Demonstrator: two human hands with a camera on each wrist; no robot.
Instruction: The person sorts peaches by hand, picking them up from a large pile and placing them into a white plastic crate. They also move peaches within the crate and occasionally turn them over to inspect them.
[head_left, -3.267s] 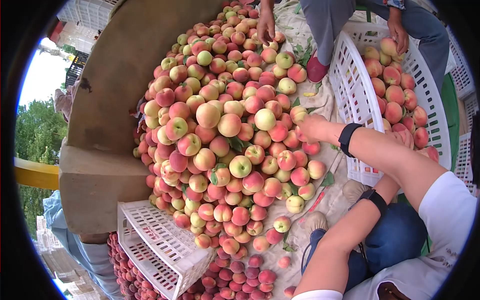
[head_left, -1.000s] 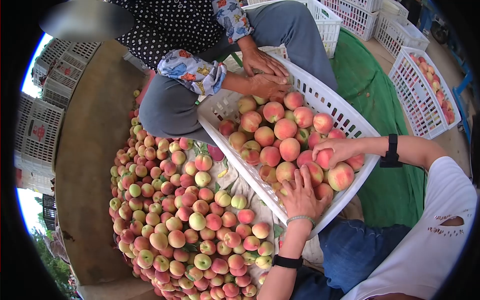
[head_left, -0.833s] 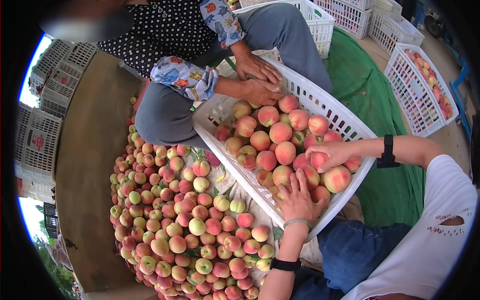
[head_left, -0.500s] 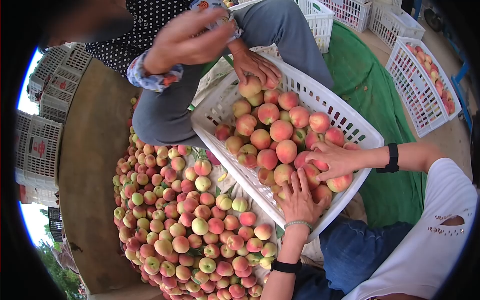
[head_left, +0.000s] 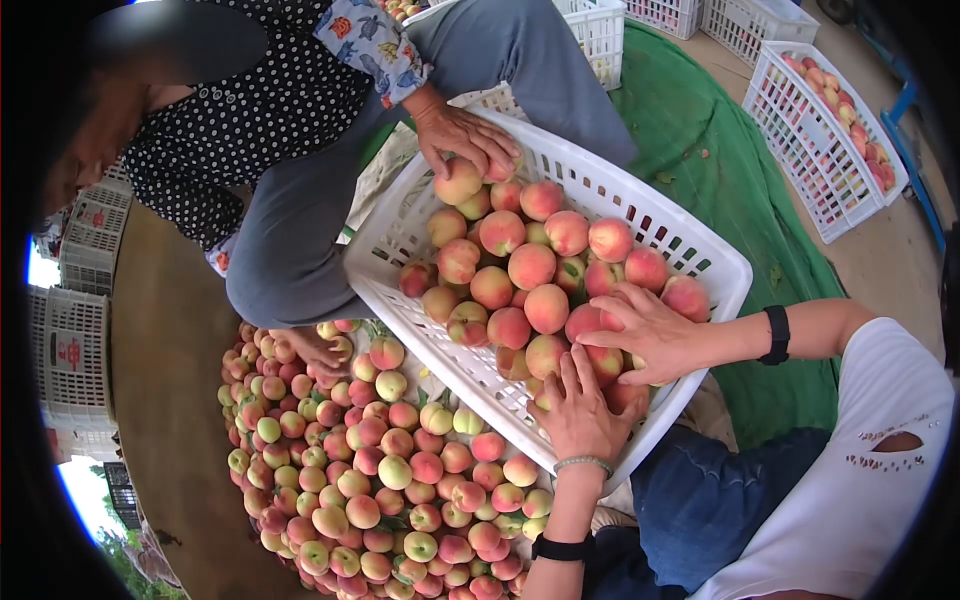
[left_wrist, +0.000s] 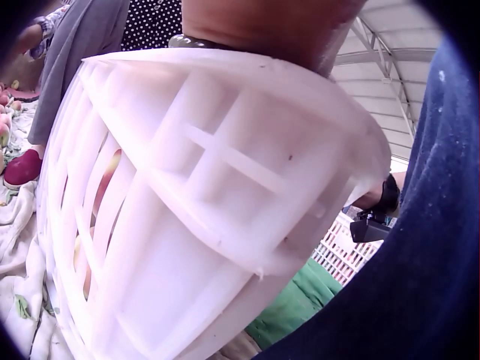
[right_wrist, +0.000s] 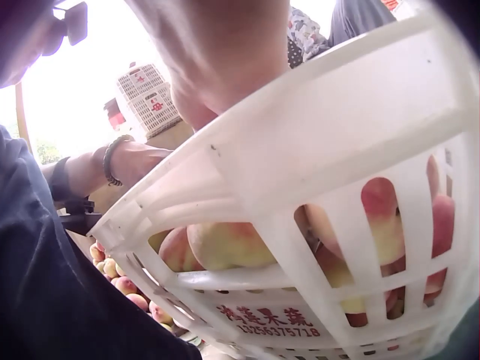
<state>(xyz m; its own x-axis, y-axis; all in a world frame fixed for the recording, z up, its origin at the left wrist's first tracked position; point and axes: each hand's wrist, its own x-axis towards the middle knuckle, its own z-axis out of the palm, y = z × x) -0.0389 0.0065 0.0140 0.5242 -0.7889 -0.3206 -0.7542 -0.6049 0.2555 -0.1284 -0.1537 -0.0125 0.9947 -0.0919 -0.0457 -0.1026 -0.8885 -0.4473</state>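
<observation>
Fingers: left hand (head_left: 578,408) flat, fingers spread, pressing down on peaches at the crate's near corner; pinching nothing. Right hand (head_left: 650,335) likewise flat, fingers splayed and pointing left over the peaches (head_left: 585,325) just beyond the left hand; whether any fingertip curls under a fruit, can't tell. Both hands sit on top of the fruit, so the peaches lie directly under the palms, w/ the rest of the load running away and to the left of the fingertips. Left hand nearer the rim, right hand a bit deeper in.

White crate (head_left: 700,255): slatted plastic, long axis running diagonally from near-right to far-left, tilted, heaped w/ peaches to rim level. Wrist views show only its wall from outside (left_wrist: 210,187) (right_wrist: 322,150), fruit visible thru the slots.

Left of crate, on cloth: big loose pile of peaches (head_left: 390,470), well apart from both hands.

Far end of crate: another person's hand (head_left: 462,135) resting on a peach there.

Beyond, on green netting (head_left: 715,170): second crate (head_left: 810,130), partly filled w/ peaches; more crates behind, contents not clear.
</observation>
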